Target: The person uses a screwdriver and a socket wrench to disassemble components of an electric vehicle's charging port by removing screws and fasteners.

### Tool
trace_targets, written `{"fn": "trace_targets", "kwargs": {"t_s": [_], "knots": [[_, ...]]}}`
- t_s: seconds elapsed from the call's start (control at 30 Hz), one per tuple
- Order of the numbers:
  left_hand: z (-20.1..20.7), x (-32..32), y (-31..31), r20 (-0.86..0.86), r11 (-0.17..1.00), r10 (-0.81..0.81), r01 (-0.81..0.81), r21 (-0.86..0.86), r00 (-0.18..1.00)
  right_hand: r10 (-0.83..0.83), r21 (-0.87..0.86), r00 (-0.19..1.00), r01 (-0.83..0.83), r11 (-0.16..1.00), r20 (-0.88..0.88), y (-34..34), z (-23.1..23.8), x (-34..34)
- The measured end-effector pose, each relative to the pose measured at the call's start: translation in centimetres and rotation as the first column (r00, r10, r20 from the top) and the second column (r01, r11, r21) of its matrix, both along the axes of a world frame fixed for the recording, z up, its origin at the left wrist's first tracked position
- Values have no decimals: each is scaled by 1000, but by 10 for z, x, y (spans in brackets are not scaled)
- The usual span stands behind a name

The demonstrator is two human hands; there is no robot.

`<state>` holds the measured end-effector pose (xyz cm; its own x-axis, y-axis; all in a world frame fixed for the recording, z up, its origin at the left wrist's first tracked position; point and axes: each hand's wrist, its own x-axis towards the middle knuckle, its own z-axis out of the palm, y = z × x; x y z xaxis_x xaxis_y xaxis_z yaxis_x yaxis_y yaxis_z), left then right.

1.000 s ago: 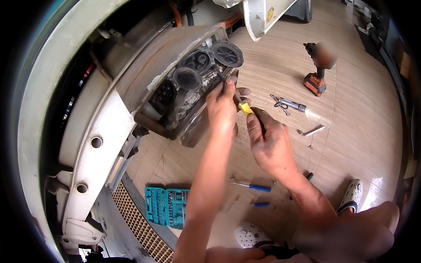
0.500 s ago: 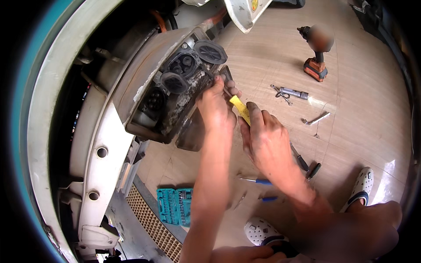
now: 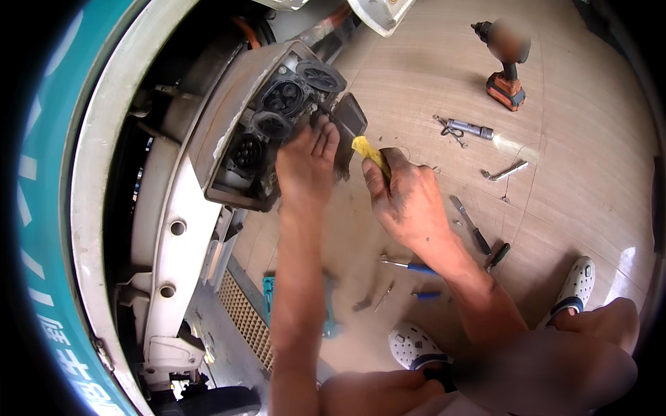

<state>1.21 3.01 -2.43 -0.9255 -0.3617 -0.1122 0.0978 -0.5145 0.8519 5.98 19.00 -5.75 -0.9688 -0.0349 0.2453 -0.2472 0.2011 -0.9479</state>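
My right hand point(image 3: 409, 201) is closed around the yellow handle of a screwdriver point(image 3: 362, 147). Its thin shaft slants up and left toward an open metal box point(image 3: 225, 128) fixed to the vehicle frame. Inside the box sit a large round charging-type socket point(image 3: 283, 97) and a smaller black one point(image 3: 245, 154). Two round black caps point(image 3: 321, 75) hang open beside them. My left hand point(image 3: 309, 159) reaches into the box below the sockets, fingers curled together; what they grip is hidden. The screwdriver's tip is hard to make out near the box's right edge.
On the tiled floor to the right lie a cordless drill point(image 3: 506, 90), a lit flashlight point(image 3: 472, 130), a socket wrench point(image 3: 506, 170) and several screwdrivers point(image 3: 472, 225). A teal tool case point(image 3: 269, 288) is partly behind my left arm. The white vehicle frame point(image 3: 170, 256) runs down the left.
My left hand has moved left, off the screwdriver's shaft and deeper against the box. My right hand has shifted slightly up and left with the screwdriver. The view has also shifted.
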Motion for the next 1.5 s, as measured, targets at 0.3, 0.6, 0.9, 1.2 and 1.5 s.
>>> {"fn": "trace_targets", "kwargs": {"t_s": [0.3,0.6,0.9,1.2,1.5], "knots": [[-2,-17,7,-83,910,-191,209,359,978,0,-31,1000,1,1000,20,-5,-17,-7],[-10,-42,-5,-403,679,-268,468,566,875,146,-369,970,-66,927,195,14,-12,-23],[-23,-41,-10,-439,721,-254,471,508,862,69,-204,990,-42,978,123,16,-1,-26],[-24,-40,-5,-413,777,-202,402,484,888,-56,79,966,78,994,-254,-6,-11,-17],[-24,-33,-8,-403,757,-260,444,479,877,355,-576,826,-46,816,438,-1,-10,-29]]}}
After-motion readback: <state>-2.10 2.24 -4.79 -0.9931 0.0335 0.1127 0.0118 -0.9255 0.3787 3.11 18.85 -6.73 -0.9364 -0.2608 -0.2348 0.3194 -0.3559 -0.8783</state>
